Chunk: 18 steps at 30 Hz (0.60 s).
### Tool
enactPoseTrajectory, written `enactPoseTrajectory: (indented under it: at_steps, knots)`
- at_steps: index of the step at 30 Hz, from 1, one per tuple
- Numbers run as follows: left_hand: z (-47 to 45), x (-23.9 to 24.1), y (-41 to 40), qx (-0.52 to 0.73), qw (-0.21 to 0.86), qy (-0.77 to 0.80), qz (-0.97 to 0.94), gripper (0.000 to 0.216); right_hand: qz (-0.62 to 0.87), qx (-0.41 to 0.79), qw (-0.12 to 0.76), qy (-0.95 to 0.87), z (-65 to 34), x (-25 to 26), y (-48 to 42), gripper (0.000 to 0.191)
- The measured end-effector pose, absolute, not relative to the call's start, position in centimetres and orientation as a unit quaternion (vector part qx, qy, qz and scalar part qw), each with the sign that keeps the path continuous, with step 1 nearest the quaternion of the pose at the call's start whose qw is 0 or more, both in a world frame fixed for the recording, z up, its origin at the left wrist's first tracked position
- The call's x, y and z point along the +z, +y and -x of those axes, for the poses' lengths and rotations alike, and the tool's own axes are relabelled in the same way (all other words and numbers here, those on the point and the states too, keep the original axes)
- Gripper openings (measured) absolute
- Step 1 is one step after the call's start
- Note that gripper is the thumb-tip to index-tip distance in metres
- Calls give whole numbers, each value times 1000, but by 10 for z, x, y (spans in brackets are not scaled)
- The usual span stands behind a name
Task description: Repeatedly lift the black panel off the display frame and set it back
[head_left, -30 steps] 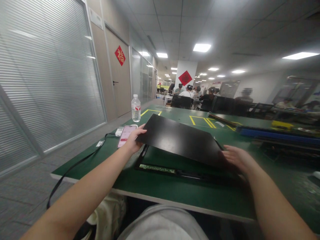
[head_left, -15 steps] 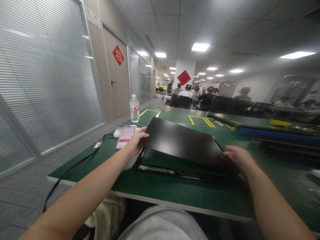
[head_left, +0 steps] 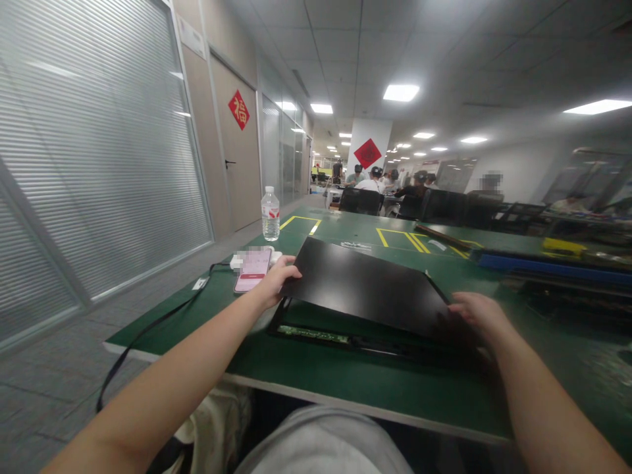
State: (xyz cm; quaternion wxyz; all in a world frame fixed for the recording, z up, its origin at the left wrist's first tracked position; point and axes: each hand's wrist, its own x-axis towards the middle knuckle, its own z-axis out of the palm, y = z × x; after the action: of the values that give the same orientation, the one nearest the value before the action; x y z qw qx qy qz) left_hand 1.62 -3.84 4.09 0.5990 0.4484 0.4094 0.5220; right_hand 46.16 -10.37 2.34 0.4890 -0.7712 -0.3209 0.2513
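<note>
A thin black flat panel, like a display screen (head_left: 365, 280), is held tilted over the green table. My left hand (head_left: 277, 283) grips its left edge, thumb on top and fingers beneath. At the right edge, my right hand (head_left: 481, 317) has its fingers curled against the panel's side; their tips are partly blurred. Under the panel lies a black frame (head_left: 380, 349), and a green circuit strip (head_left: 313, 334) shows along its near side. The panel hides much of the frame.
Beyond my left hand are a phone (head_left: 254, 268) with a black cable and a water bottle (head_left: 270, 214). Yellow tape marks the green table (head_left: 197, 329). Long dark parts and a blue bar (head_left: 538, 263) lie at right. Several people sit farther back.
My right hand has come in against the panel's right edge. The panel has barely moved, with my left hand still gripping it. The whole view has shifted slightly.
</note>
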Motion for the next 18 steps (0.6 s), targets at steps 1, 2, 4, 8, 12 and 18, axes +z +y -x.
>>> enactPoseTrajectory:
  at_steps: [1, 2, 4, 8, 12, 18]
  knots:
    - [-17, 40, -38, 523, 600, 409, -446, 52, 772, 251, 488, -321, -462, 23, -104, 16]
    - [-17, 38, -37, 524, 601, 408, -444, 52, 773, 250, 488, -320, -463, 22, -103, 15]
    - [-17, 37, -35, 528, 603, 403, -442, 52, 773, 248, 488, -320, -464, 21, -103, 14]
    - [-17, 37, -35, 528, 605, 399, -442, 53, 773, 243, 489, -324, -464, 19, -102, 13]
    - [-18, 37, -36, 524, 608, 402, -441, 54, 777, 238, 486, -321, -466, 18, -101, 14]
    - [-19, 34, -36, 531, 606, 405, -433, 52, 774, 233, 486, -332, -468, 15, -101, 18]
